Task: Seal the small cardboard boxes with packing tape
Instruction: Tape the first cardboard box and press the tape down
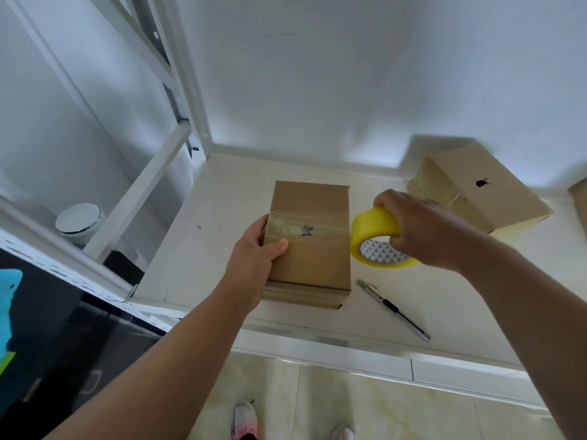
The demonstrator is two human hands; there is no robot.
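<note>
Tape work on the small brown cardboard box [313, 249] looks about half done. The box stands in the middle of the white shelf surface [206, 249], near its front edge. A glossy strip of clear tape [317, 231] crosses the top of the box from its left edge to its right edge. There it runs into the yellow roll of packing tape [374, 230] and is not yet cut from it.

The left hand [257, 258] grips the left side of the box. Its thumb [279, 246] lies flat on the top just beside the start of the strip, and its fingers wrap down the left wall. The right hand [419, 230] holds the roll just off the right edge of the box, fingers curled over the rim and into the core.

Left to do, by the look of it, are carrying the strip down the right wall, cutting it and pressing it flat. The slim silver and black utility knife [394, 309] lies untouched on the surface, near and to the right of the box.

A second brown cardboard box with a black mark [489, 192] sits far right, well apart. Whether its seam is taped cannot be told. The corner of another brown box [579, 198] shows at the right edge.
</note>
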